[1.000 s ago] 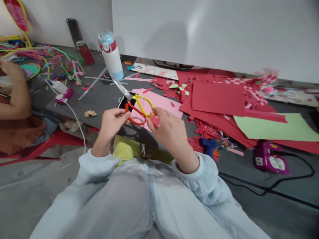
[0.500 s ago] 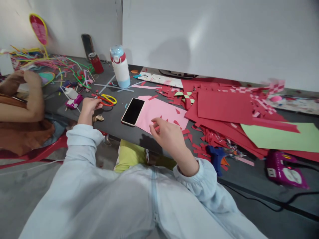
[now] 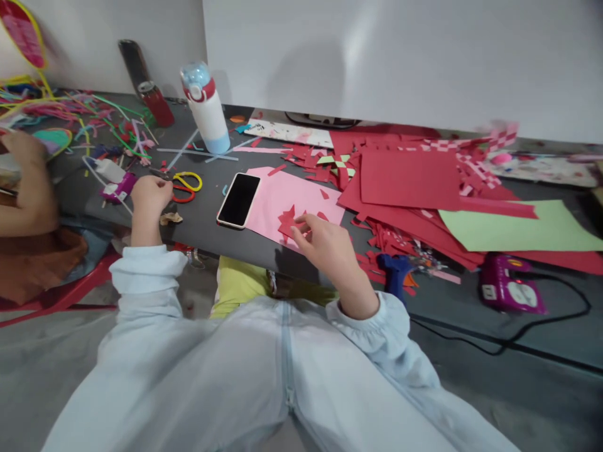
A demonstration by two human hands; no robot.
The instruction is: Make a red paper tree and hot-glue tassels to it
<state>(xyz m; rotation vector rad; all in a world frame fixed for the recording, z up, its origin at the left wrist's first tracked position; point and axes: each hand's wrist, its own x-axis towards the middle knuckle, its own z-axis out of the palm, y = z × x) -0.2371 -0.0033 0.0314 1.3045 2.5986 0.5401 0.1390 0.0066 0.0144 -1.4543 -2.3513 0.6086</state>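
Observation:
My left hand [image 3: 151, 193] is closed with its fingers curled beside the scissors [image 3: 189, 182]. These have one red and one yellow handle loop and lie on the dark table. The fingertips reach the edge of the red loop; whatever they may hold is hidden. Over the pink paper sheet [image 3: 268, 207], my right hand [image 3: 327, 242] has its thumb and fingers loosely apart. Just left of its fingertips, a pointed red paper cutout [image 3: 286, 223] lies on the sheet. A phone [image 3: 239, 199] with a dark screen rests across the sheet's left edge.
A white bottle [image 3: 207, 119] and a red can [image 3: 156, 103] stand behind. Red paper sheets [image 3: 409, 179], green paper [image 3: 513, 226], a blue glue gun [image 3: 394, 273] and a purple box [image 3: 509, 289] with a cable lie right. At left another person's arm [image 3: 31, 188] is beside tangled coloured strips.
The view has shifted, so the table contents appear further left. My right hand has moved rightwards over the pink sheet, uncovering the red cutout. My left hand stays beside the scissors.

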